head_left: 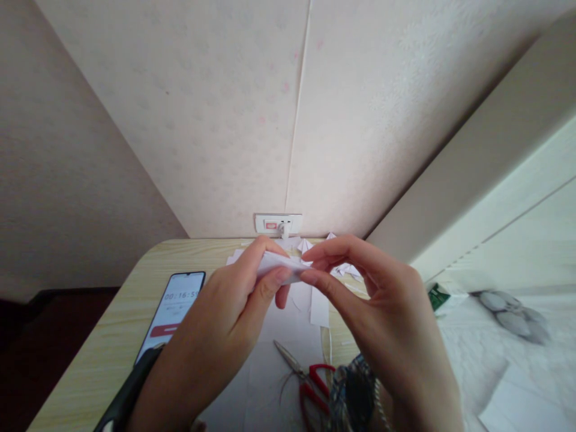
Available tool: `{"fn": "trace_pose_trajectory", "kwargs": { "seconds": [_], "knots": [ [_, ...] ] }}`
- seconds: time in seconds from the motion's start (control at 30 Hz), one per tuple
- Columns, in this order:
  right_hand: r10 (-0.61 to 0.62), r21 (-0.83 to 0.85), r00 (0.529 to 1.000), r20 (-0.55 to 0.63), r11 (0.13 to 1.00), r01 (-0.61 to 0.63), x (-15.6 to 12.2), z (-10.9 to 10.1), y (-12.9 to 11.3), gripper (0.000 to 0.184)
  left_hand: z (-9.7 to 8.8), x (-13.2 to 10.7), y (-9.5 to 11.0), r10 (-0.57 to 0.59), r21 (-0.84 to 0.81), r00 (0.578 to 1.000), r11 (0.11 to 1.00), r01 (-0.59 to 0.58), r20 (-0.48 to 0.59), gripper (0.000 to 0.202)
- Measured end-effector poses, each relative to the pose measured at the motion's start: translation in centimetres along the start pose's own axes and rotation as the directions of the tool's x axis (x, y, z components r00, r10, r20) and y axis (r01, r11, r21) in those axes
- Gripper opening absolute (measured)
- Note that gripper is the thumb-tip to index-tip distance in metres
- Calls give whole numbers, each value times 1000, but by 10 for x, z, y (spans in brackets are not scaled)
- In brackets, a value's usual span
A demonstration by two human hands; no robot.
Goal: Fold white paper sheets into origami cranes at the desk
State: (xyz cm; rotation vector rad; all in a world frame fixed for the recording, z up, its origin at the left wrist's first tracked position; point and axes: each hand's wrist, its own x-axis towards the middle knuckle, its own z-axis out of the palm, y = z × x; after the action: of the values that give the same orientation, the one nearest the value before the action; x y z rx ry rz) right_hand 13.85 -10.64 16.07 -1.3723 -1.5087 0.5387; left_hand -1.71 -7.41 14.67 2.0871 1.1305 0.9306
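Up above the pale wood-grain table (112, 336), the left hand (225, 324) and right hand (382, 312) pinch a folded white paper (283, 264) between fingertips. Its creased, flattish length runs left to right.

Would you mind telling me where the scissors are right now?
In the head view, the red-handled scissors lie on the wooden table, low and centre-right, on white paper sheets just below the two hands, blades pointing up-left and handles beside the right wrist.
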Motion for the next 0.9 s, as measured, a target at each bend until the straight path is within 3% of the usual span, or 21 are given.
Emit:
{"fn": "trace_pose_trajectory", "kwargs": {
  "seconds": [0.17, 0.77, 0.9],
  "knots": [
    [-19, 29, 999, 35, 999, 18, 0, 0, 0, 11, 0, 0, -2, -14, -16, 999, 1000, 15, 39, 30],
    [-87, -30, 995, 49, 996, 88, 2, 0, -1, 18, -8, -1, 0, -60, -36, 998, 998, 60, 12, 25],
    [-93, -41, 992, 83, 994, 97, 3, -1, -2, 13, -9, -1, 0, -70, 13, 997, 997, 71, -17, 28]
  ]
}}
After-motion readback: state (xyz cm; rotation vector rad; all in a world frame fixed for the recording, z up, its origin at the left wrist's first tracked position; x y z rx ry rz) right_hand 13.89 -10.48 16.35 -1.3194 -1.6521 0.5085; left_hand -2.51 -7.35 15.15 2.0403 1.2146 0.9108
